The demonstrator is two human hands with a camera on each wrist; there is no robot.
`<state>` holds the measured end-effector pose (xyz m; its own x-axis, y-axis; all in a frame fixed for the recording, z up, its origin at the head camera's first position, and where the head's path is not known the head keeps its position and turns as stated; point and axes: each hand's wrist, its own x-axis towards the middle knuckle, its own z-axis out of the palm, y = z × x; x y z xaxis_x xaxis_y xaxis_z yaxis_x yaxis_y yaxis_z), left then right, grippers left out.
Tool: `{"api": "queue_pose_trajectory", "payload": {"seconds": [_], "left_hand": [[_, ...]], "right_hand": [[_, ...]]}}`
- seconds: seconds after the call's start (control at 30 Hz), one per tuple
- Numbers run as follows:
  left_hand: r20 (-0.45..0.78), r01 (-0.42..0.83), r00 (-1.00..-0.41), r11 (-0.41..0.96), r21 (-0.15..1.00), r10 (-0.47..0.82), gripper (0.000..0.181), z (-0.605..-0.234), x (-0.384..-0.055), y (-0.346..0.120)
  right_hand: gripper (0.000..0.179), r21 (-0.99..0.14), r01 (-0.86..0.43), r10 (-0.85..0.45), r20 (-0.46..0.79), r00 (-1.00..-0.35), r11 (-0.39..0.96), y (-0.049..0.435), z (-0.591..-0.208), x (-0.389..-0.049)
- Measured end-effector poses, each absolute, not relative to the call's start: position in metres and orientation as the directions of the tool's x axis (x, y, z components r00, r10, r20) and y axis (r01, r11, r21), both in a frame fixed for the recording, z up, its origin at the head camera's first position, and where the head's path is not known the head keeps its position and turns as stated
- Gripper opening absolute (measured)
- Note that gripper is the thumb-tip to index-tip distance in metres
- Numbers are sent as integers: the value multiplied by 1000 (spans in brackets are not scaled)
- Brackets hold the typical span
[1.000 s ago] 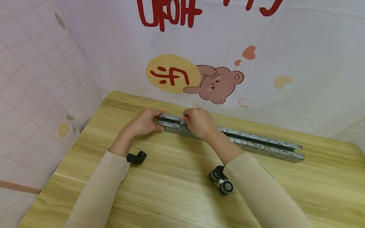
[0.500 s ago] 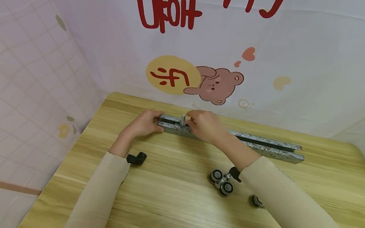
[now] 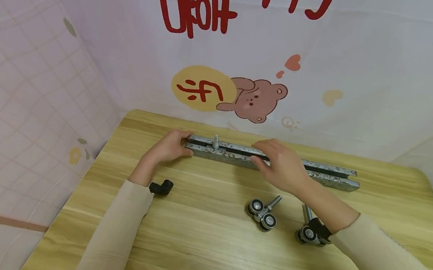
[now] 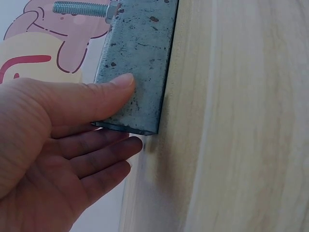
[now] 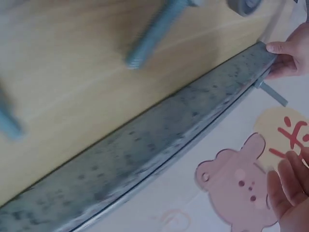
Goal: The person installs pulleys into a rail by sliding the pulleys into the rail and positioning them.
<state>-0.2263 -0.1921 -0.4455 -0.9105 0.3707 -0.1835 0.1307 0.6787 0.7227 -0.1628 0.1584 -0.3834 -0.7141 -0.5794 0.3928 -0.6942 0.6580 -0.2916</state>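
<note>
A grey, rust-specked metal channel track (image 3: 230, 155) lies lengthwise along the back of the wooden table, its slot facing up. My left hand (image 3: 170, 146) grips its left end; in the left wrist view the thumb (image 4: 104, 96) lies on the side wall and lower fingers extend past the end. A threaded bolt (image 3: 216, 141) stands upright from the slot near that end; what it is fixed to inside is hidden. My right hand (image 3: 283, 165) is over the middle of the track, fingers loosely bent, holding nothing. In the right wrist view its fingers (image 5: 289, 181) appear apart from the track (image 5: 159, 125).
Two roller trolleys with bolts lie in front of the track: one roller trolley (image 3: 261, 215) at centre, another roller trolley (image 3: 309, 234) partly behind the right forearm. Black wrist-worn pieces show by both sleeves. A printed cloth (image 3: 210, 53) hangs along the table's back edge.
My right hand has let go of the upright bolt and moved right along the track, uncovering the bolt and the two roller trolleys. The left hand stays at the track's end.
</note>
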Motion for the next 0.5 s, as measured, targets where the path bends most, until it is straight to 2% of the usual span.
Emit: {"api": "queue_pose_trajectory", "payload": {"seconds": [0.5], "left_hand": [[-170, 141, -914, 681, 719, 369, 72, -445, -226, -191]], "right_hand": [[60, -201, -672, -576, 379, -725, 713, 248, -414, -132]]}}
